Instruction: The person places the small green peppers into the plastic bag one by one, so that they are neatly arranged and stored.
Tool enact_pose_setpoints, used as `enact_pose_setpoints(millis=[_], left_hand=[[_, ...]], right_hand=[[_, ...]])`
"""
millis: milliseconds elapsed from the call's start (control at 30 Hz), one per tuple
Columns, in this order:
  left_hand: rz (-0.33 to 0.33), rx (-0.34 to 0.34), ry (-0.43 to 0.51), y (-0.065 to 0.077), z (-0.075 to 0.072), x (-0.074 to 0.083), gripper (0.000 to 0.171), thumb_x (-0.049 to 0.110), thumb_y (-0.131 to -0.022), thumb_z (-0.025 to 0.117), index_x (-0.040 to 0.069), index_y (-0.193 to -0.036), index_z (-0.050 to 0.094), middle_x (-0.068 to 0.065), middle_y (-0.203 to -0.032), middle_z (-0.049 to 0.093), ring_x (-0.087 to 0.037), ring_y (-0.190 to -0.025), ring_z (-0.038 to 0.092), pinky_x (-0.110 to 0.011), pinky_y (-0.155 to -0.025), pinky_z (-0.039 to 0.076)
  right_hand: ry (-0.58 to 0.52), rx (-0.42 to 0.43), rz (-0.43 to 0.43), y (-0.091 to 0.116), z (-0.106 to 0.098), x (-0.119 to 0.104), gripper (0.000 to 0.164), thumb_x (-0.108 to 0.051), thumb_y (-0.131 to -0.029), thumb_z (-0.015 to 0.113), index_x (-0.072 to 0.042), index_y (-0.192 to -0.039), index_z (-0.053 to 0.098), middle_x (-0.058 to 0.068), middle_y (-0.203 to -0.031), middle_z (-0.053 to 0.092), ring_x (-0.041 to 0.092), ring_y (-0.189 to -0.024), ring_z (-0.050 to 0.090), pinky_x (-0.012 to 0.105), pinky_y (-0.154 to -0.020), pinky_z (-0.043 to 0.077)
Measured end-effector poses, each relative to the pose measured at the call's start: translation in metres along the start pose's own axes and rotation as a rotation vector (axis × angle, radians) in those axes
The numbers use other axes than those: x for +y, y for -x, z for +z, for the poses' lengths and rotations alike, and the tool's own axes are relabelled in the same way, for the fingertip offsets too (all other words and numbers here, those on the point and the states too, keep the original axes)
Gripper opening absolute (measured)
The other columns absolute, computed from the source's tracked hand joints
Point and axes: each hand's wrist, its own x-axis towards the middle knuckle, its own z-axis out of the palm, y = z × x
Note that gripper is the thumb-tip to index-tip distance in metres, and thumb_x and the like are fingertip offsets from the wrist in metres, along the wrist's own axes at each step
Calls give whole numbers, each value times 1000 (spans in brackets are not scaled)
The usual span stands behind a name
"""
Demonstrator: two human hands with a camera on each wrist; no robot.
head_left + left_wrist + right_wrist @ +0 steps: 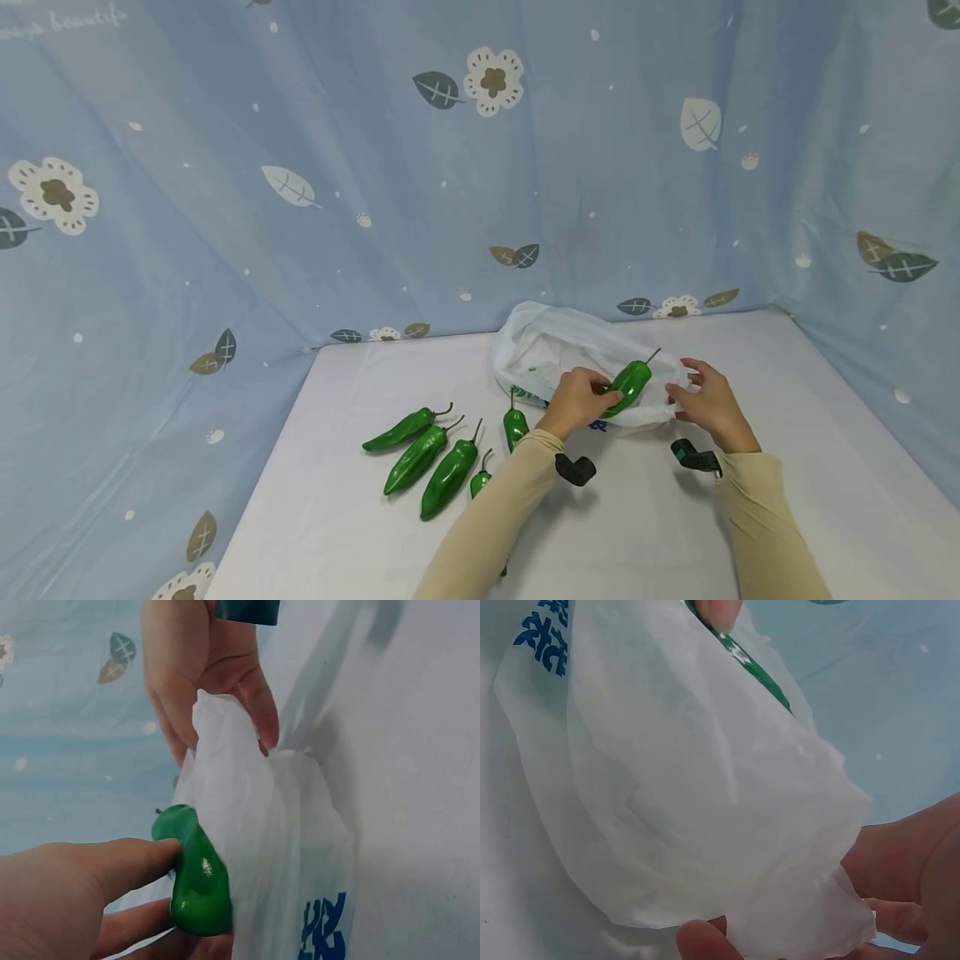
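Note:
My left hand (581, 400) pinches a green chili pepper (631, 385) between thumb and fingers, its stem pointing up and right. The pepper overlaps the mouth of a white plastic bag (558, 333) in the head view. In the left wrist view, the pepper (201, 881) lies against the bag's edge, the thumb on top of it. My right hand (708, 404) grips the bag's right edge, fingers and thumb on either side of the film. The right wrist view shows the bag (705, 795) stretched from that hand, with blue printing at its upper left.
Left of the bag, several green peppers lie on the white table (322, 517), among them a large pepper (450, 479). My left forearm partly covers a pepper (516, 425) near the bag and others below it. A blue patterned curtain (420, 208) hangs behind the table.

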Motion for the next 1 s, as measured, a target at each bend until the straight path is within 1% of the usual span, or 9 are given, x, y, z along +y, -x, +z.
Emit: enact_pose_setpoints(millis=[100, 233, 333, 533, 800, 867, 1000], left_hand=[[-6, 12, -9, -1, 5, 1, 30, 30, -97, 75, 8, -118, 78, -5, -105, 79, -3, -82, 67, -15, -68, 52], [-5, 27, -12, -3, 10, 3, 30, 30, -96, 75, 8, -117, 79, -5, -107, 79, -4, -86, 68, -15, -71, 53], [-5, 35, -13, -4, 12, 3, 29, 29, -96, 75, 7, -116, 79, -5, -105, 79, -5, -85, 69, -16, -70, 53], [-5, 45, -42, -6, 16, 1, 27, 27, -96, 76, 6, -112, 80, -5, -100, 80, -5, -81, 69, -14, -67, 51], [-35, 45, -65, -6, 20, -1, 28, 28, -95, 77, 7, -113, 79, -4, -100, 80, -6, -81, 70, -15, -68, 53], [-39, 41, -63, -6, 21, -1, 28, 28, -94, 77, 7, -113, 79, -4, -99, 80, -6, -81, 70, -15, -67, 53], [-37, 34, -61, -6, 23, -1, 26, 26, -94, 78, 7, -111, 80, -4, -98, 81, -5, -76, 70, -15, -63, 52]], right_hand=[[4, -3, -1, 0, 1, 1, 72, -15, -104, 55, 9, -160, 18, 46, -152, 33, 33, -102, 71, 32, -72, 65], [-4, -12, 5, 0, 2, 2, 71, -15, -105, 55, 9, -160, 18, 45, -152, 33, 42, -110, 68, 34, -74, 65], [-11, -17, 6, -1, 3, 2, 70, -15, -105, 55, 9, -160, 19, 44, -153, 34, 45, -113, 67, 35, -74, 65], [-10, -16, 14, -2, 4, 1, 70, -14, -104, 55, 9, -160, 19, 44, -152, 35, 39, -109, 69, 33, -73, 65], [-3, -18, 17, -3, 4, 0, 71, -14, -104, 56, 8, -160, 19, 44, -153, 31, 31, -101, 72, 31, -73, 65], [3, -16, 15, -2, 4, 0, 71, -14, -104, 56, 9, -160, 19, 45, -153, 31, 32, -101, 72, 32, -73, 65], [9, -15, 23, -2, 4, -1, 71, -14, -104, 56, 8, -160, 19, 45, -154, 29, 37, -105, 71, 32, -73, 65]])
